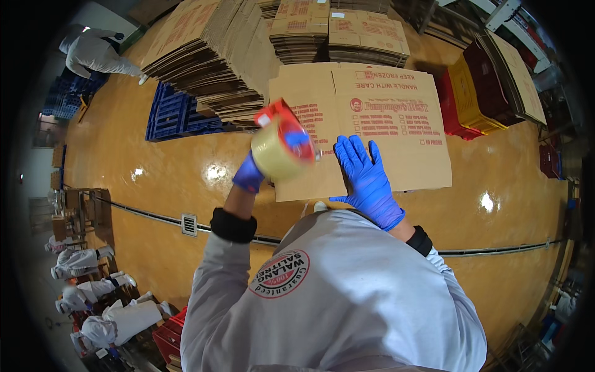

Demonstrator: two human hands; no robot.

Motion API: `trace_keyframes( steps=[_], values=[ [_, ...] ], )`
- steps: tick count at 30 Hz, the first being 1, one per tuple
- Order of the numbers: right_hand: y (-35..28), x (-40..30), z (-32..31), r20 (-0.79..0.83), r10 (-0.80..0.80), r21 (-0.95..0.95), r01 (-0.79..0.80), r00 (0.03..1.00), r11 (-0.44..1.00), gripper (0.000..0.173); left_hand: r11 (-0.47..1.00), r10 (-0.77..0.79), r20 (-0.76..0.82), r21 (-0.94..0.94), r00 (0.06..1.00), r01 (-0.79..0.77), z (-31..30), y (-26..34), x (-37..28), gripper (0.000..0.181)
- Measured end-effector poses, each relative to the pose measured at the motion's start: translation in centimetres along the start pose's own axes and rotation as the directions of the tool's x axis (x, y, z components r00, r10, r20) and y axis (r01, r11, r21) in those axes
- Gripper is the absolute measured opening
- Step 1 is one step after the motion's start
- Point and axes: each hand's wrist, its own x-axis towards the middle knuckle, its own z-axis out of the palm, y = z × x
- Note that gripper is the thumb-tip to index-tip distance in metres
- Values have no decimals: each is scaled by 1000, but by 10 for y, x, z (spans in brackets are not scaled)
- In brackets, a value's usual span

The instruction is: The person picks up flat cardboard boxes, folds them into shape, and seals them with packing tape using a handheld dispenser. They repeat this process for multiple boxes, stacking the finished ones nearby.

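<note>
A flattened cardboard carton with red printing lies in front of me. My left hand, in a blue glove, grips a red tape dispenser over the carton's left part. A wide roll of clear yellowish packing tape sits on the dispenser, slightly blurred. The roll hides most of my left fingers. My right hand, also blue-gloved, rests flat on the carton near its front edge, fingers pointing away from me and thumb out to the side. Nothing is held in it.
Tall stacks of flattened cartons stand ahead, one on a blue plastic pallet. Red and yellow crates sit at right, under more cardboard. A floor drain lies left. One person is far left; several others work lower left.
</note>
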Motion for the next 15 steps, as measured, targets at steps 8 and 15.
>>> trace_keyframes(
  steps=[8, 15],
  values=[
    [37, 46, -22, -88, -10, 1, 10, 996, 1000, 107, 954, 293, -295, 155, 910, -257, -5, 29, -15, 39],
    [85, 111, -36, -302, -44, -149, -2, 952, 989, 84, 842, 269, -345, -370, 899, -394, -9, 90, -26, 50]
  ],
)
